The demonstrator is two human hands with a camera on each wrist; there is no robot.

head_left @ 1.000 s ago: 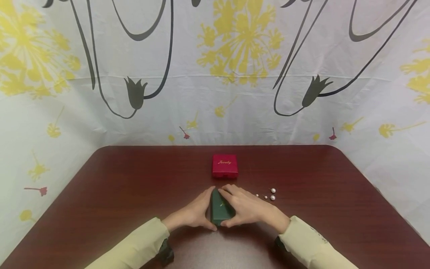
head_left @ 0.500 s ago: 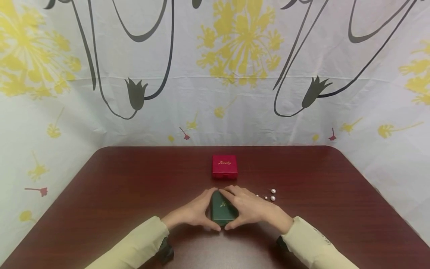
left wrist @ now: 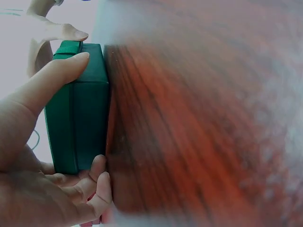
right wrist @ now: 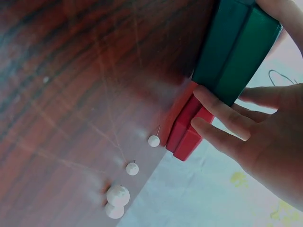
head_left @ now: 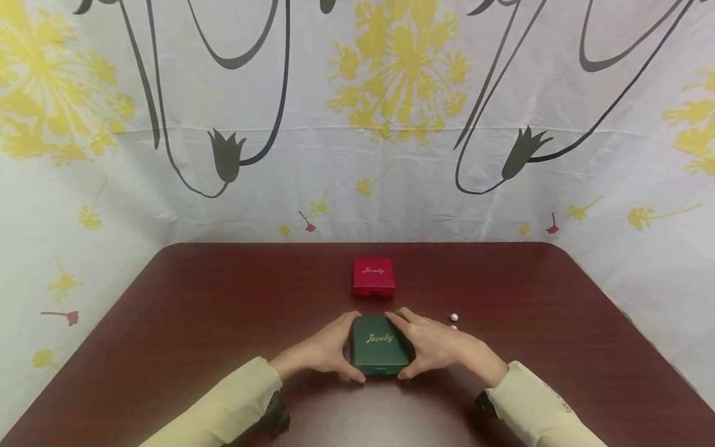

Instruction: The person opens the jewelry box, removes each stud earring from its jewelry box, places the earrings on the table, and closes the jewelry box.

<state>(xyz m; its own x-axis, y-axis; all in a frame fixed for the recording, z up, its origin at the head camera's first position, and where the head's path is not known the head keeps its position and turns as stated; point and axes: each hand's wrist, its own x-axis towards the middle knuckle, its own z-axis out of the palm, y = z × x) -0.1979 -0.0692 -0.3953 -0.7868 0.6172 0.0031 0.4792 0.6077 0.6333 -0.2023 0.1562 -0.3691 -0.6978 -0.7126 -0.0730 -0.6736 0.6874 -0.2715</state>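
A green jewelry box (head_left: 380,354), its lid down and gold "Jewelry" lettering facing up, lies flat on the table in the head view. My left hand (head_left: 324,346) grips its left side, thumb at the front corner and fingers round the back; the left wrist view shows the thumb pressing the side of the box (left wrist: 90,118). On the opposite side my right hand (head_left: 441,346) holds it the same way, thumb in front and fingertips behind. Several pearl earrings (right wrist: 132,169) lie beyond the right hand, partly hidden by it in the head view.
A red jewelry box (head_left: 373,276) of similar shape sits behind the green one, lid down. The dark wooden table (head_left: 234,298) reaches back to a white patterned curtain (head_left: 313,161).
My right hand has slid right, from over the green box's lid to its right side, so the whole lettering shows. It now covers some earrings. My left hand has barely moved.
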